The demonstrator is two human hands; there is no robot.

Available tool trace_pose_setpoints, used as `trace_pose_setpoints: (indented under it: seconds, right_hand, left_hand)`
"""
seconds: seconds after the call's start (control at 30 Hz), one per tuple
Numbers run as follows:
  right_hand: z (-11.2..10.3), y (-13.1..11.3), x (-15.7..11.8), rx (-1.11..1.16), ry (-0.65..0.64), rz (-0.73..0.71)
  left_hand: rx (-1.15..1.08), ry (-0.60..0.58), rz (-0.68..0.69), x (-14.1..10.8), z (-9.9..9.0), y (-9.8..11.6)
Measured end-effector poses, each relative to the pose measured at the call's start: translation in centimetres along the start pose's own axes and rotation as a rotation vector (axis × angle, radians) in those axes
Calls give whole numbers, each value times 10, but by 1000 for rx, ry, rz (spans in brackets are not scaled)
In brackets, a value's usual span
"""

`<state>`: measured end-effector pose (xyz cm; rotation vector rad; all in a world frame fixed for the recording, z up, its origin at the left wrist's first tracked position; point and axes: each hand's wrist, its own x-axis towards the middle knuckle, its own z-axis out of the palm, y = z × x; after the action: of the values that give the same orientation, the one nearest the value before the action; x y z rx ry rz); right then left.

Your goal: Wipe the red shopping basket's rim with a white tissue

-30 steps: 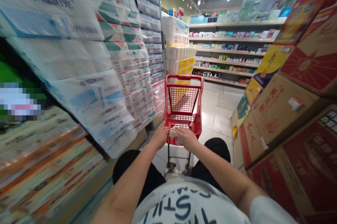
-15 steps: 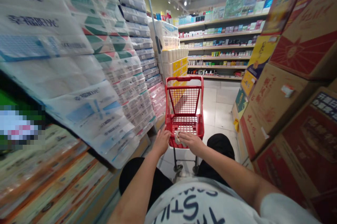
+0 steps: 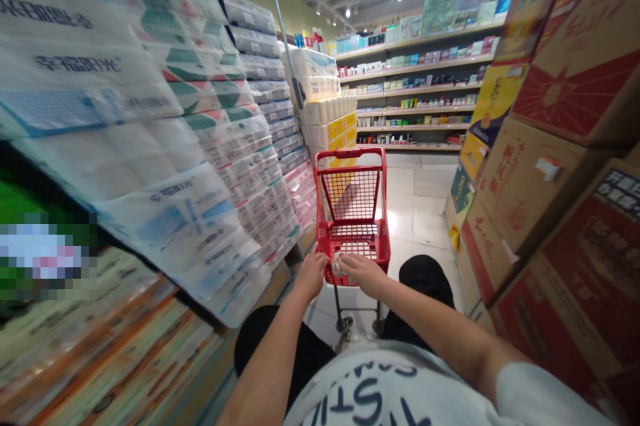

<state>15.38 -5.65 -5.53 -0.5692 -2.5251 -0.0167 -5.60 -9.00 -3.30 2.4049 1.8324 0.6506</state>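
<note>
A small red shopping cart [image 3: 351, 233] with a plastic grid basket stands on the floor between my knees. My left hand [image 3: 312, 273] grips the left side of the basket's near rim, its fingers curled over the edge. In my right hand [image 3: 364, 273] is a crumpled whitish cloth [image 3: 337, 265], pressed against the near edge of the basket. Part of the cloth is hidden under my fingers. The cart's dark legs and casters [image 3: 344, 325] show below the basket.
Tall stacks of wrapped tissue packs [image 3: 190, 213] line the left side, with a metal pole [image 3: 280, 6] beside them. Cardboard boxes [image 3: 530, 179] are piled at the right. Stocked shelves [image 3: 415, 89] stand across the far end, beyond a tiled floor [image 3: 400, 213].
The view has shifted slightly, so the cart and my hands appear a little lower and to the right. My left hand keeps its hold on the rim and the cloth stays in my right hand.
</note>
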Motion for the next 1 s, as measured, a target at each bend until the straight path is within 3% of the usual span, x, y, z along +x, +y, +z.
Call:
trace_pose_setpoints:
  seconds: [0.2, 0.47, 0.57, 0.67, 0.77, 0.9, 1.0]
  right_hand:
    - [-8, 10, -28, -37, -12, -50]
    - [11, -23, 17, -93, -39, 128]
    - [10, -12, 13, -73, -64, 88]
    - [2, 7, -9, -65, -60, 31]
    - [-5, 15, -23, -72, -24, 57]
    - [0, -4, -6, -63, 18, 200]
    - [8, -19, 14, -33, 8, 208]
  left_hand:
    - [-37, 38, 47, -5, 7, -1]
    - [12, 22, 21, 4, 15, 4]
    - [32, 11, 6, 3, 12, 2]
    - [33, 26, 0, 1, 9, -1]
    - [21, 47, -8, 0, 8, -2]
    - [74, 50, -12, 0, 14, 4]
    - [195, 9, -20, -3, 19, 10]
